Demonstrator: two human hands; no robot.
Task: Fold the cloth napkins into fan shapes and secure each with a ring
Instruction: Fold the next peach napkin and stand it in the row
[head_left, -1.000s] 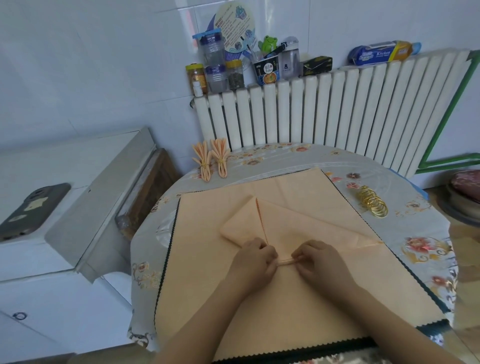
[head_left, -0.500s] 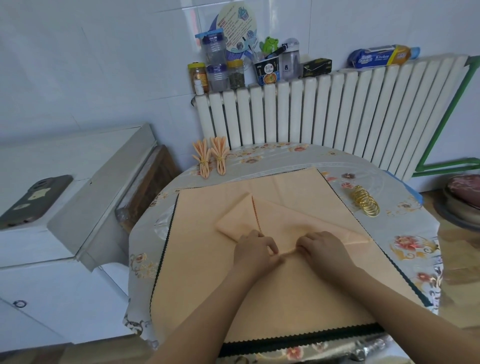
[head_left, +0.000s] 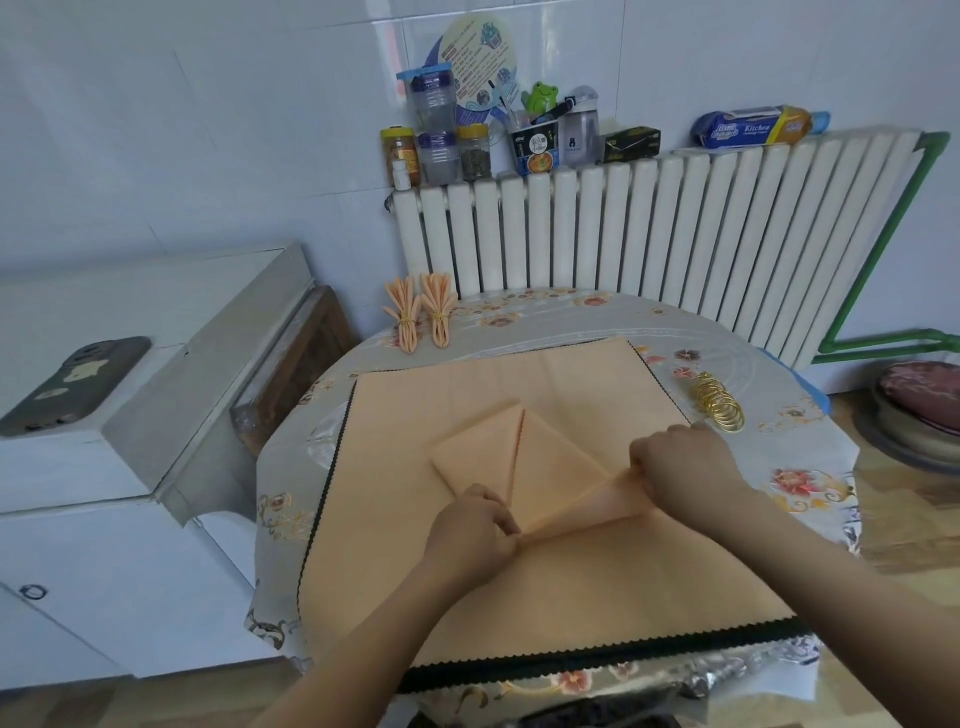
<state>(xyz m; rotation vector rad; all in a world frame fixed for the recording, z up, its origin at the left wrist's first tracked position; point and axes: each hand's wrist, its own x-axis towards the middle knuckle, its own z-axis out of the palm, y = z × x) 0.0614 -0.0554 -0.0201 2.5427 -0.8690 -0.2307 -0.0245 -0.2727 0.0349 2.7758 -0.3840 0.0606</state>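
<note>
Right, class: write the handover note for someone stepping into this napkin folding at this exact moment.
Left hand: pinches the napkin at its near point.
Right hand: grips the napkin's right edge, pulling a fold taut.
The napkin lies on the peach mat.
Done: two ringed fans at the table's far left.
Left: finish pleating, then add a ring from the gold rings on the right.

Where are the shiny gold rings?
In the head view, the rings lie in a pile on the right side of the table, just past the orange cloth's right edge and a little beyond the right hand.
</note>
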